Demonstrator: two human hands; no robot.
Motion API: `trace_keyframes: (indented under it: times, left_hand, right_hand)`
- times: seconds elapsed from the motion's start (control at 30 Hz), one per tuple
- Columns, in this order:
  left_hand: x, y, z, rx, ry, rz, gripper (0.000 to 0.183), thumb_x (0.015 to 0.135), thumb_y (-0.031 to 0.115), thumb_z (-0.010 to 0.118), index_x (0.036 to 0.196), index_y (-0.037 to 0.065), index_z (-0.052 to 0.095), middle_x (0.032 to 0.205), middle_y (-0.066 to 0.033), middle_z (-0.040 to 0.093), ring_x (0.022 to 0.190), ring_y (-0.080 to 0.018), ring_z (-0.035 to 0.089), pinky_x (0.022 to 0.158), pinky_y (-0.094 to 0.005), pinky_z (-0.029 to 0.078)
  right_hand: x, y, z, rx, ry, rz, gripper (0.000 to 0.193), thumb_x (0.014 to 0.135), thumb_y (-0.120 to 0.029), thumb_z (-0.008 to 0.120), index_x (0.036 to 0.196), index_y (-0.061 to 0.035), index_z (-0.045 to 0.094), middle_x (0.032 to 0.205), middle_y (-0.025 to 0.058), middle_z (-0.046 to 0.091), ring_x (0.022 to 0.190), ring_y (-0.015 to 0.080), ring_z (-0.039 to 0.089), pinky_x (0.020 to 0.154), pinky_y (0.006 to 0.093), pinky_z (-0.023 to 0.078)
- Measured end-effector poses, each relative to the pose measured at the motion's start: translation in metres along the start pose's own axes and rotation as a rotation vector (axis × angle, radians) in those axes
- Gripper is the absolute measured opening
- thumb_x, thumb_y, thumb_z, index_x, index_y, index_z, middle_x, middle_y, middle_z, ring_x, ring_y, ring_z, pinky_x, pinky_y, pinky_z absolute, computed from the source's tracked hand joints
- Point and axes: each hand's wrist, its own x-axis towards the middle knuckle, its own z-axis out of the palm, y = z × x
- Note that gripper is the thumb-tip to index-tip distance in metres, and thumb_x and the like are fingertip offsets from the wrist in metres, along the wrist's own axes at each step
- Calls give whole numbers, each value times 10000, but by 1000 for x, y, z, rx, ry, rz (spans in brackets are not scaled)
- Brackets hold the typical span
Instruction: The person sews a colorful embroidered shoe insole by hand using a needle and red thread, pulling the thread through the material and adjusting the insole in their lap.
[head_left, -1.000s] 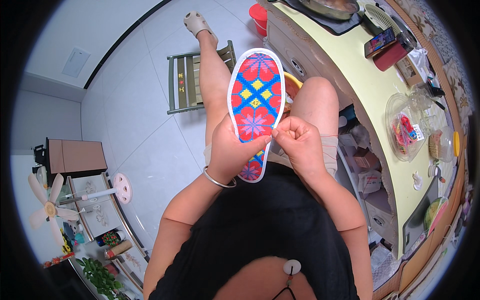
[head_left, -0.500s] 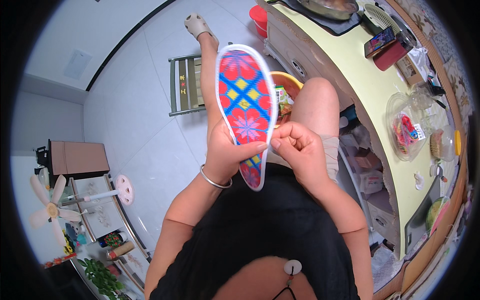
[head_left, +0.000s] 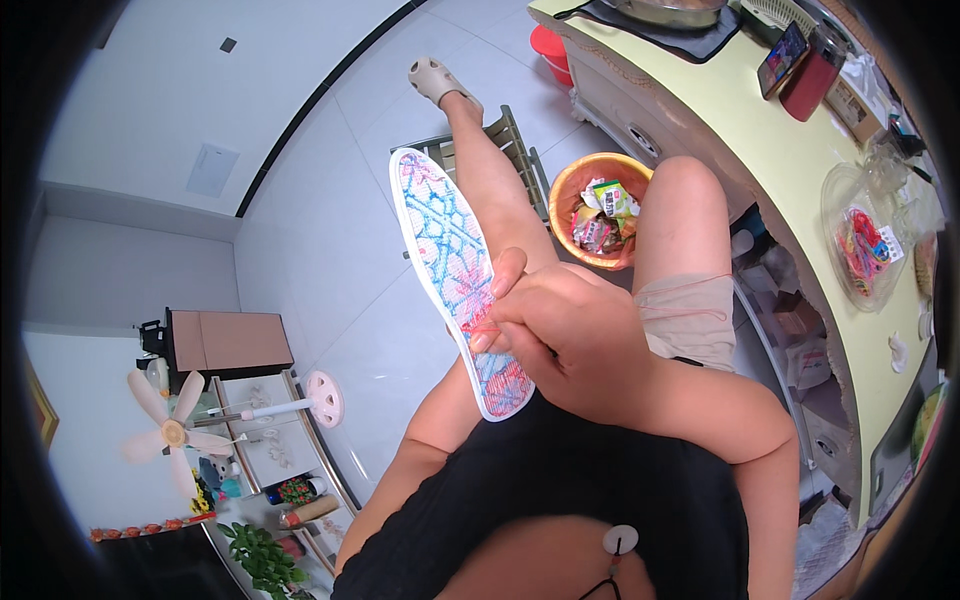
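Note:
A long embroidered insole [head_left: 440,240] with white edging is tilted in front of me, its paler, stitched underside showing in pink, red and blue. My left hand [head_left: 508,272] grips it along its right edge; most of that hand is hidden behind the insole and my right hand. Over the insole's lower part, my right hand [head_left: 590,330] is closed, thumb and fingers pinched together. Fine red thread appears by the fingertips, but whatever the right hand pinches is too small to make out.
Between my legs and the counter stands a yellow-rimmed bin [head_left: 562,235] with wrappers. On the yellow counter [head_left: 800,160] are a phone [head_left: 782,60], a dark red flask [head_left: 815,85] and a plastic tray [head_left: 838,265] of coloured threads. A folding stool [head_left: 520,150] sits beneath my outstretched leg.
The insole has been turned from its bright patterned face to its underside and leans further left. My right hand has moved from its edge across its lower part. The whole view has shifted.

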Motion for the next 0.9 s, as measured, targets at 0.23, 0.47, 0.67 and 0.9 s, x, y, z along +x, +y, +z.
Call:
trace_keyframes:
  times: [0.23, 0.47, 0.67, 0.9]
  left_hand:
    - [1, -7, 2, 5, 8, 21, 369, 693, 29, 655, 972, 46, 413, 596, -41, 527, 492, -120, 465, 494, -250, 355]
    - [0, -10, 1, -6, 8, 14, 370, 693, 24, 657, 970, 46, 412, 597, -45, 529, 496, -122, 471, 493, -249, 358]
    - [-1, -11, 3, 1, 17, 16, 371, 692, 19, 659, 967, 46, 412, 598, -49, 531, 500, -124, 476, 492, -247, 361]
    - [-2, -14, 4, 17, 31, 17, 371, 692, 13, 661, 965, 45, 411, 600, -53, 533, 503, -126, 481, 491, -246, 364]
  right_hand:
    - [-3, -3, 6, 5, -45, -2, 184, 726, 24, 626, 885, -64, 598, 768, 17, 638, 730, 215, 619, 610, 305, 487]
    - [-4, -4, 6, 10, -36, -9, 187, 710, 17, 637, 874, -64, 600, 782, 22, 624, 751, 220, 616, 613, 308, 486]
    - [-3, -6, 5, -11, -57, 3, 170, 704, -6, 643, 862, -63, 613, 779, 28, 620, 761, 223, 614, 617, 312, 485]
    - [-3, -6, 4, -8, -57, 18, 168, 696, 2, 640, 848, -66, 616, 772, 26, 624, 763, 218, 614, 616, 310, 485]
